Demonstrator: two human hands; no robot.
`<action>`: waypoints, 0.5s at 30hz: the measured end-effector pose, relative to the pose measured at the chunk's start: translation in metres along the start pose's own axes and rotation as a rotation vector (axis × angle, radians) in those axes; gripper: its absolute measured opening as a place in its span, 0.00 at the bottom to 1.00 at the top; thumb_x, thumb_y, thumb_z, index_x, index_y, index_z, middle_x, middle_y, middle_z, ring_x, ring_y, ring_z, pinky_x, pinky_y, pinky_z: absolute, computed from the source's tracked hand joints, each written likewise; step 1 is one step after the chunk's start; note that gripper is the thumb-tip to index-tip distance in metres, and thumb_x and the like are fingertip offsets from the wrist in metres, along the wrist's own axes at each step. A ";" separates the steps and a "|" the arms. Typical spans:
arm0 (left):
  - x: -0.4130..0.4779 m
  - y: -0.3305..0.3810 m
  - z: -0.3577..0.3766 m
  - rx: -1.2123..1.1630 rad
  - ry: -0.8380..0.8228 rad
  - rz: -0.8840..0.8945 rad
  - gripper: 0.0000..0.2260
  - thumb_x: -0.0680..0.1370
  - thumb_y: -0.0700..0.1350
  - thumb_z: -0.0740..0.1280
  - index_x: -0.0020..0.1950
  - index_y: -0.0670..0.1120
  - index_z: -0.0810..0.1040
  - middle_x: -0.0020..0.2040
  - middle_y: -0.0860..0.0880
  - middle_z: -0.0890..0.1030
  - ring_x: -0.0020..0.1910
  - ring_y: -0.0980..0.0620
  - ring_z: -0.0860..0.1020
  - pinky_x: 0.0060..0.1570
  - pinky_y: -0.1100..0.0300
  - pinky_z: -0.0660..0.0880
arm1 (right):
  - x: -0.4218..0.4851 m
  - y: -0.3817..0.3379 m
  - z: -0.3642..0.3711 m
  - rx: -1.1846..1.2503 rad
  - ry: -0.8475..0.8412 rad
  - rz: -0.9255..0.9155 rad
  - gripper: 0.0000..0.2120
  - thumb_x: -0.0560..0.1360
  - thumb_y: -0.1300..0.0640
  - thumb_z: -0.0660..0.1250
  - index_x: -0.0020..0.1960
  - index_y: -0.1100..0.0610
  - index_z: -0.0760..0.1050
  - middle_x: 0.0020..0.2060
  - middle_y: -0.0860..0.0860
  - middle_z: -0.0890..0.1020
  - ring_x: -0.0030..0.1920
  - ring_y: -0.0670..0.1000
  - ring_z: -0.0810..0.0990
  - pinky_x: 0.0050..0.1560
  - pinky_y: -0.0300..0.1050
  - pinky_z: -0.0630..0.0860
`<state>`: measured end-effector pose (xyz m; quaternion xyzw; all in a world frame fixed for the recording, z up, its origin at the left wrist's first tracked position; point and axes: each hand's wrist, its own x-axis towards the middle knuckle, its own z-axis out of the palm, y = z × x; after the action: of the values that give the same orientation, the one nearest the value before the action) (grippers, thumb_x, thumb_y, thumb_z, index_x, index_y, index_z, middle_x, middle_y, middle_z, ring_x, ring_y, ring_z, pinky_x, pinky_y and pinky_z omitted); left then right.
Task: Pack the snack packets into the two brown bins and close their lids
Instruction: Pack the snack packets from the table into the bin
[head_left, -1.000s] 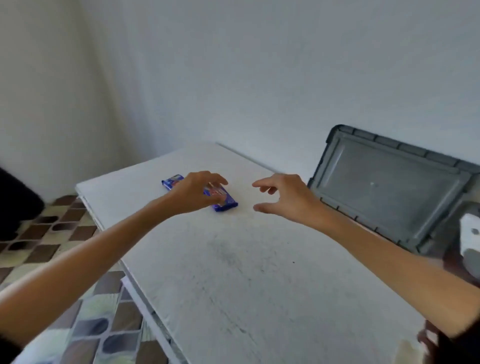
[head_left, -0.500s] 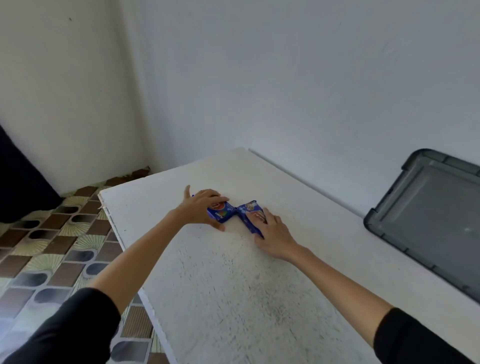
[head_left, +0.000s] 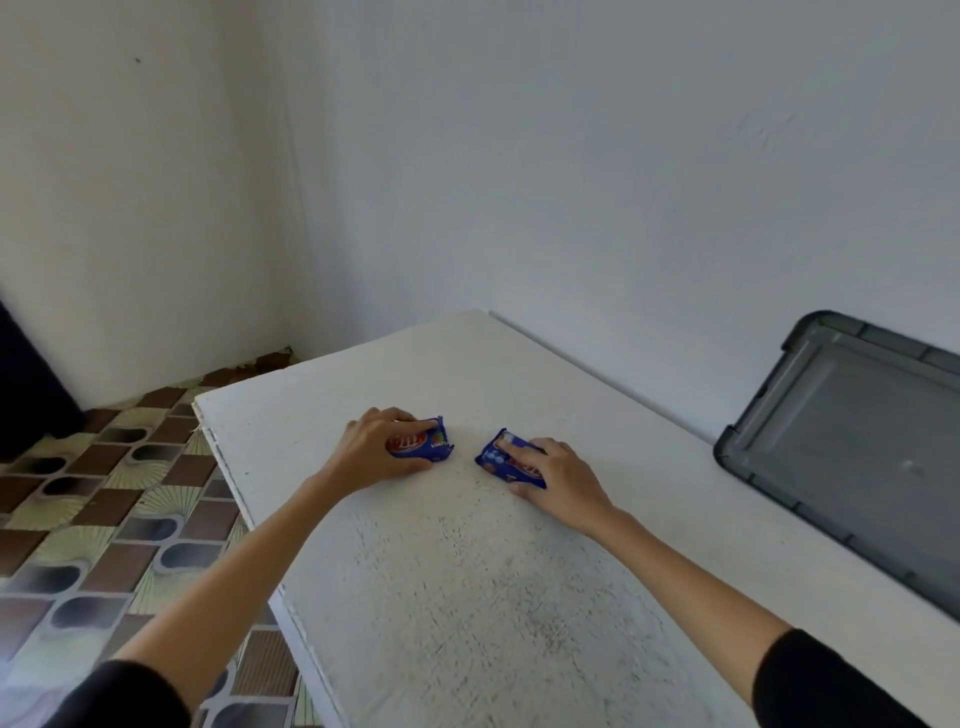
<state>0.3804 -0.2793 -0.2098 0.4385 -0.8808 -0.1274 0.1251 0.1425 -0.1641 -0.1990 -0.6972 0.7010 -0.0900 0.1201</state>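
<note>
Two hands, each gripping a blue packet on the white worktop (head_left: 467, 597).
A grey lid (head_left: 852, 447) leans against the wall, well to the right of the right hand (head_left: 563, 475). The left hand (head_left: 379, 452) curls its fingers over the left packet (head_left: 426, 446), thumb at the near edge. The right hand's fingers lie curled across the right packet (head_left: 501, 460), whose far end pokes out past them. Both packets rest on the worktop between the hands, near each other but apart.

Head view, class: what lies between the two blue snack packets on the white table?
Only bare tabletop: the left packet and right packet lie apart, as the head view shows.
</note>
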 end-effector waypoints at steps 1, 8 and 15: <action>-0.002 0.002 0.001 -0.005 0.031 -0.020 0.25 0.73 0.57 0.67 0.69 0.54 0.69 0.64 0.50 0.73 0.59 0.51 0.70 0.56 0.58 0.70 | -0.002 -0.002 0.000 0.032 0.025 0.022 0.28 0.76 0.47 0.64 0.73 0.45 0.60 0.67 0.54 0.68 0.66 0.54 0.66 0.63 0.47 0.69; -0.008 0.046 -0.003 0.039 0.016 0.040 0.25 0.70 0.59 0.70 0.65 0.54 0.73 0.58 0.49 0.78 0.54 0.51 0.73 0.51 0.61 0.73 | -0.049 -0.002 -0.029 0.154 0.052 0.143 0.32 0.67 0.52 0.74 0.70 0.47 0.68 0.58 0.56 0.75 0.57 0.54 0.74 0.50 0.39 0.69; -0.025 0.167 -0.036 -0.022 0.092 0.278 0.23 0.68 0.59 0.71 0.63 0.58 0.75 0.54 0.51 0.80 0.50 0.52 0.75 0.48 0.56 0.76 | -0.150 0.012 -0.111 0.169 0.176 0.188 0.30 0.66 0.55 0.74 0.66 0.47 0.72 0.61 0.49 0.78 0.58 0.51 0.77 0.48 0.39 0.71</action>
<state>0.2829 -0.1661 -0.1230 0.3162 -0.9250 -0.0982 0.1865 0.0985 -0.0190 -0.0905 -0.6054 0.7609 -0.1977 0.1246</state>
